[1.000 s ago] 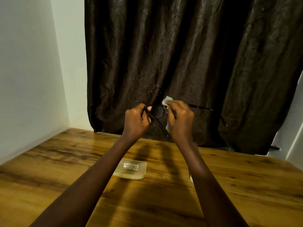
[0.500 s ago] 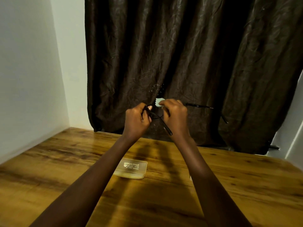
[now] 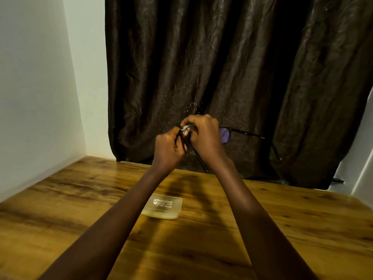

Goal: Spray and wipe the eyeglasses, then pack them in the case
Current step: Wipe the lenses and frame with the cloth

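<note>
A: What are the hands doing?

B: Both are raised above the far edge of the worktop (image 3: pixel 302 229). The left hand (image 3: pixel 168 148) has its fingers curled round the left end of the eyeglasses (image 3: pixel 224 135), gripping the frame. The right hand (image 3: pixel 204 136) is curled over the lens next to it, pinching a pale cloth (image 3: pixel 185 128) of which only a small fold shows between the two hands.

A: So which step is this?

B: Wiping, I'd judge, on the lens hidden under the right hand. The other lens sticks out bare past that hand, with one temple opened out to the right and the other hanging down toward the worktop.

A: And how do the eyeglasses lie?

B: Long axis left to right, held clear of the worktop.

A: Where's the case?

B: The case (image 3: pixel 164 207) lies flat near the middle of the worktop, below the hands and nearer the person, between the two forearms and just beside the left one. Its long side runs left to right too. I can't tell whether it's open or shut.

A: So for packing?

B: The eyeglasses would come down and back toward the near edge, temples folded first; the left hand is the nearer one to the case. Behind the hands hangs a dark curtain (image 3: pixel 242 67), with a white wall (image 3: pixel 40 87) along the left edge.
</note>
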